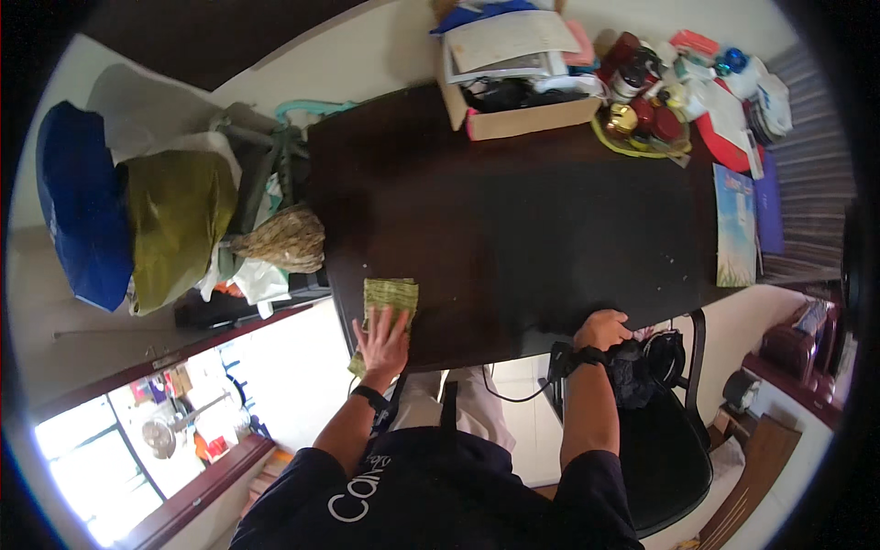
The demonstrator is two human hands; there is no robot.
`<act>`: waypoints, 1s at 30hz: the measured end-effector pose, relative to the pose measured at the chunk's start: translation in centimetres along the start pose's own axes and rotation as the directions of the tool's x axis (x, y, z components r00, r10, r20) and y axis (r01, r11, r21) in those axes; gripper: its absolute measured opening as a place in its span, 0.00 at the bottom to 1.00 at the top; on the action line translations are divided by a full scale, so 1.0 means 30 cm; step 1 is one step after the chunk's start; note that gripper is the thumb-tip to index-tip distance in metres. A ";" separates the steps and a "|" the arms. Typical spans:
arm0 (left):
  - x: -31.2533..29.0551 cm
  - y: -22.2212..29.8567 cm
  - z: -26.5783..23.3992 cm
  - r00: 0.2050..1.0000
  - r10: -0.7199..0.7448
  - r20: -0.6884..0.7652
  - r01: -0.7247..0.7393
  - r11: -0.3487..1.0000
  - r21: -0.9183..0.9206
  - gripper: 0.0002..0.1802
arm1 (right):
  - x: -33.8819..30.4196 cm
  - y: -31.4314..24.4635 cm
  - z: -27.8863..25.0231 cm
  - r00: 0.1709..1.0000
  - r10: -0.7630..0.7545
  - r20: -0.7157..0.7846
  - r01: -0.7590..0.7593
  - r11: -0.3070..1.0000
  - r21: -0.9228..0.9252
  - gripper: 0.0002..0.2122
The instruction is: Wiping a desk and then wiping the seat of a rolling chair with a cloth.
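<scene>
My left hand (382, 337) lies flat, fingers spread, on a green cloth (390, 298) at the near left edge of a dark wooden table (513, 229). The cloth hangs partly over the table edge. My right hand (602, 329) is curled over the near right edge of the table, just above a black bag (642, 362) resting on a black chair (669, 449). Whether it grips the table edge or the bag is unclear.
An open cardboard box (518, 82) full of papers and cables sits at the table's far side. Jars, tins and packets (660, 101) crowd the far right corner, with a booklet (736, 225) beside them. Blue and olive bags (137, 220) pile up left of the table.
</scene>
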State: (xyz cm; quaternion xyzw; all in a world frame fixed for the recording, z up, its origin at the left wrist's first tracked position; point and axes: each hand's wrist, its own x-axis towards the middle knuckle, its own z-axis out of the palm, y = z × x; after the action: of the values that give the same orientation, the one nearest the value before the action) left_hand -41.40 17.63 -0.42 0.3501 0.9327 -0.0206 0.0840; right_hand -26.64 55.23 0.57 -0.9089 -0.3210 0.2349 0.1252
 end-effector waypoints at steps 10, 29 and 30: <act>0.260 -0.051 -0.088 0.993 0.065 0.102 -0.065 0.998 -0.004 0.31 | 0.025 0.034 0.022 0.999 -0.032 -0.019 0.032 0.999 0.011 0.28; -0.137 -0.086 0.024 0.975 -0.163 0.151 0.173 0.983 -0.054 0.37 | 0.011 0.018 0.035 1.000 0.027 -0.004 -0.025 0.978 0.207 0.28; -0.136 -0.088 0.019 0.976 -0.155 0.151 0.167 0.984 -0.069 0.37 | 0.002 0.014 0.034 1.000 0.025 0.000 -0.024 0.978 0.207 0.28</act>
State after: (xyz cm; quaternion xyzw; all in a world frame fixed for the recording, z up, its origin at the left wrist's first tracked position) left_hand -40.03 12.94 -0.35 0.2671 0.9496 -0.0146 0.1637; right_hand -26.90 55.01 -0.49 -0.8952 -0.2834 0.2674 0.2164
